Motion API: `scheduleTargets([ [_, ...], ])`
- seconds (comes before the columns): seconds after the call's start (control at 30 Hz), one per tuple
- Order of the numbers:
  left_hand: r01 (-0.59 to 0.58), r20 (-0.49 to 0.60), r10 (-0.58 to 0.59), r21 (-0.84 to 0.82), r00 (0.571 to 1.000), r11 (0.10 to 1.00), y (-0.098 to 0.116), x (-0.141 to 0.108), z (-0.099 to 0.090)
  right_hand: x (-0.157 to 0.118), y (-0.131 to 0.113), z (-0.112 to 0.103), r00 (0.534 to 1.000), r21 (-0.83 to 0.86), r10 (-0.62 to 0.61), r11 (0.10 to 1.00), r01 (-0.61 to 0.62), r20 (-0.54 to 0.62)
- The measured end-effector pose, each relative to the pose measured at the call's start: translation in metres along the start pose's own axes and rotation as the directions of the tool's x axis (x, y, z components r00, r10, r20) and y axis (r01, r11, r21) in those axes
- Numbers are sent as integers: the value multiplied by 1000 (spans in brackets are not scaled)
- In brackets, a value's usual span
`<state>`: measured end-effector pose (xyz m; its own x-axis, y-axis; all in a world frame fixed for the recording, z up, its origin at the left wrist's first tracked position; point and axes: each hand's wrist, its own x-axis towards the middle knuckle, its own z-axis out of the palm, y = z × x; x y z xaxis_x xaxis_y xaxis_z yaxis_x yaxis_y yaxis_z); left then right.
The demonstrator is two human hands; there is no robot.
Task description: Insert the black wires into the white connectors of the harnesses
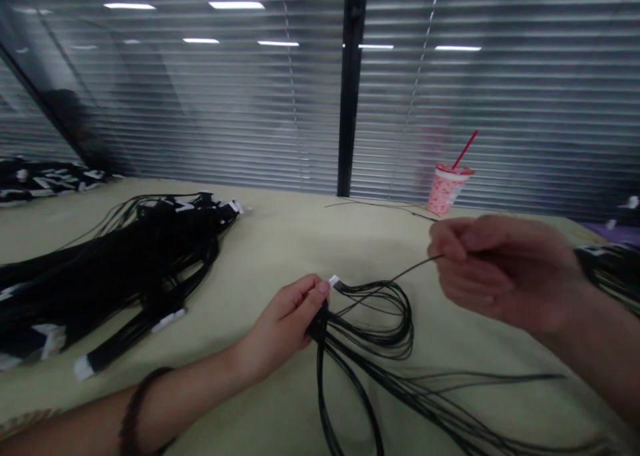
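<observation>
My left hand (295, 309) is closed round a bundle of thin black wires (370, 349), thumb on top. A small white connector (335, 281) pokes out beside the thumb, and its wires bend round in a loop to the right. Off to the right and raised above the table, my right hand (495, 269) pinches a single thin black wire (417, 266) that stretches down toward the looped bundle. The right hand is slightly blurred. Loose wire ends fan out across the table at the lower right.
A large pile of black wire bundles (125, 263) with white connectors lies on the pale table (280, 236) at the left. More bundles (45, 176) are at the far left and right edge. A pink cup (444, 193) with a red straw stands at the back, before window blinds (225, 109).
</observation>
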<state>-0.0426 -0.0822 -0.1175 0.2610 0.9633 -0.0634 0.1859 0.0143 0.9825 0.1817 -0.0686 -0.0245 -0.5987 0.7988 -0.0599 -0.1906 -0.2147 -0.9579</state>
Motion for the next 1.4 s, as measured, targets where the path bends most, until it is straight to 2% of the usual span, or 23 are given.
scheduleTargets([
  [0.07, 16, -11, -16, -10, 1000, 1000, 0, 1, -1, -7, -12, 0, 982, 29, -151, 987, 155, -111],
  [0.17, 60, -24, -61, -28, 998, 998, 0, 2, -2, -11, -22, 4, 907, -17, -317, 945, 325, -278],
  [0.37, 112, -39, -115, -75, 993, 991, -3, 3, -2, -7, -33, -4, 787, -52, -457, 875, 481, -414],
  [0.43, 131, -39, -135, -94, 990, 987, -3, 3, -2, 0, -30, -11, 743, -85, -503, 848, 523, -443],
  [0.47, 141, -35, -145, -103, 989, 985, -3, 3, -3, 4, -25, -14, 735, -125, -520, 843, 523, -436],
  [0.53, 156, -24, -159, -114, 987, 981, -3, 2, -3, 14, -6, -15, 755, -259, -546, 838, 481, -363],
  [0.6, 149, -9, -151, -115, 988, 982, -3, 2, -3, 24, 22, -9, 809, -421, -519, 822, 383, -276],
  [0.63, 148, 1, -149, -114, 989, 982, -3, 3, -4, 28, 38, -4, 835, -504, -494, 799, 328, -241],
  [0.67, 148, 13, -148, -115, 989, 982, -4, 3, -4, 31, 54, 1, 881, -566, -434, 781, 265, -187],
  [0.73, 149, 45, -145, -125, 988, 981, -4, 3, -4, 33, 82, 12, 934, -649, -348, 729, 217, -79],
  [0.77, 149, 57, -143, -132, 988, 980, -4, 4, -4, 32, 93, 16, 944, -692, -328, 691, 208, -43],
  [0.9, 132, 55, -126, -124, 991, 984, -5, 5, -3, 28, 111, 20, 924, -828, -383, 515, 224, 12],
  [0.97, 118, 48, -114, -113, 992, 987, -5, 5, -3, 27, 112, 17, 917, -847, -394, 469, 252, 55],
  [1.2, 123, 68, -116, -109, 991, 986, -4, 4, -2, 28, 113, 12, 922, -857, -367, 428, 286, 125],
  [1.4, 117, 59, -111, -105, 992, 988, -3, 3, -2, 27, 113, 12, 926, -861, -361, 431, 268, 108],
])
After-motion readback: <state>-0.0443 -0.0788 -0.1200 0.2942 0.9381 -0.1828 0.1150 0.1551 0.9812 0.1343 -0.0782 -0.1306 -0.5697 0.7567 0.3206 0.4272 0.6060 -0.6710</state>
